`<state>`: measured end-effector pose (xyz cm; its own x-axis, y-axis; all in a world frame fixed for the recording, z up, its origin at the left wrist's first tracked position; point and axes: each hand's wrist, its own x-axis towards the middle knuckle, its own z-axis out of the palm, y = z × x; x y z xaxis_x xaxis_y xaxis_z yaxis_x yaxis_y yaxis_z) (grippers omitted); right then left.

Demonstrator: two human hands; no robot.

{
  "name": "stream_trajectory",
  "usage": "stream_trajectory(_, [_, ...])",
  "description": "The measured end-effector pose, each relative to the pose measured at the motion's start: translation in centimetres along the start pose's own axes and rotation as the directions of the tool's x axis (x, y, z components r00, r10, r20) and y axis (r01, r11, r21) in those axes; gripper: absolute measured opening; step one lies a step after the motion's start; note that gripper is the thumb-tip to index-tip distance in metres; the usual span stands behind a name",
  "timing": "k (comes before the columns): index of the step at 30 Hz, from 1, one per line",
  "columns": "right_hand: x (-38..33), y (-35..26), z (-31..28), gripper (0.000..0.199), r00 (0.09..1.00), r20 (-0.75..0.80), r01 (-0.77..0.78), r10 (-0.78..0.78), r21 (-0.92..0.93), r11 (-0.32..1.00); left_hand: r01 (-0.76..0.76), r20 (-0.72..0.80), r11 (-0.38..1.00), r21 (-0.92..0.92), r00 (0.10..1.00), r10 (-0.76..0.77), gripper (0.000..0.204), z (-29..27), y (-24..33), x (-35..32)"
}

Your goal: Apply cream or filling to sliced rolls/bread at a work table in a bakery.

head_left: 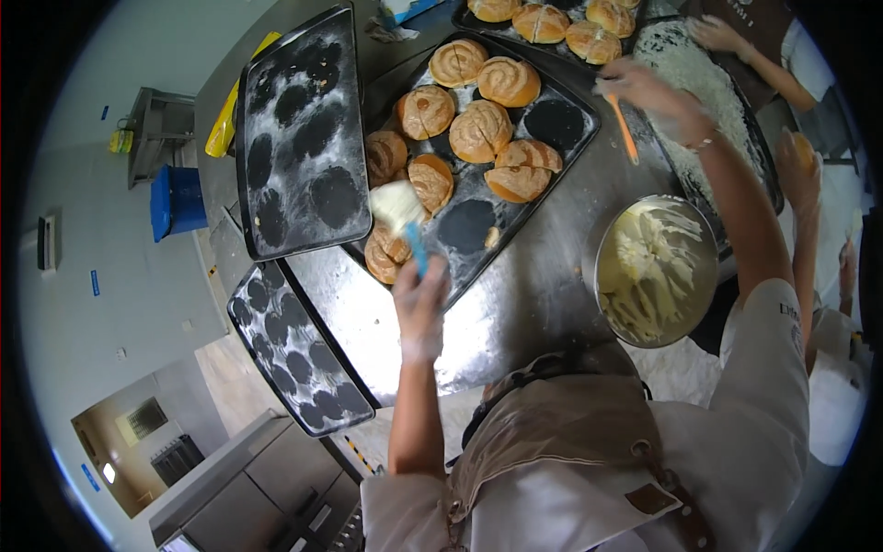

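Note:
My left hand point(421, 296), blurred by motion, grips the blue handle of a spatula point(416, 248). A blob of white cream point(397, 204) covers the spatula's head, over the round buns at the tray's left side. Round buns with light-brown tops, one plain example being a bun point(480, 131), sit on a dark baking tray point(469, 225); some are cut across. My right hand point(655, 97) is stretched out to the upper right, its fingers smeared by motion. Just below its fingertips is an orange handle point(624, 131); whether the fingers hold it, I cannot tell.
A metal bowl point(704, 304) of pale cream stands near right. Left are floured trays, one tray point(308, 225) overlapping the bun tray. Farther back, another tray carries cut buns point(593, 41). A tray of white shreds point(685, 64) lies right, beside a co-worker's hand point(716, 35).

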<state>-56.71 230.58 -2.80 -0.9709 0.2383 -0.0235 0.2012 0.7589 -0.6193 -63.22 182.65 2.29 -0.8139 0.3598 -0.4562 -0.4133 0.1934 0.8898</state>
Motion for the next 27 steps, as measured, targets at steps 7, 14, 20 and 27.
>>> stream_trajectory(7, [5.6, -5.3, 12.6, 0.036, 0.772, 0.634, -0.115, -0.043, 0.205, 0.972, 0.146, 0.146, 0.909, -0.39, 0.985, -0.096, 0.029, 11.0, -11.9, 11.0])
stream_trajectory(14, [4.1, -17.4, 12.1, 0.053, 0.793, 0.604, 0.265, -0.08, -0.224, 0.938, 0.086, 0.109, 0.804, -0.589, 0.994, -0.026, 0.034, 7.4, -10.7, 7.7])
stream_trajectory(20, [-4.7, -27.2, 10.8, 0.066, 0.978, 0.143, -0.206, 0.154, 0.505, 0.838, -0.076, 0.111, 0.846, -0.528, 0.981, 0.157, 0.025, 1.1, -1.2, -2.2])
stream_trajectory(27, [-13.7, -33.8, 13.1, 0.055, 0.923, 0.375, -0.312, 0.086, 0.86, -0.404, 0.062, 0.306, 0.77, -0.636, 0.935, 0.178, 0.025, -6.7, 0.6, -10.6])
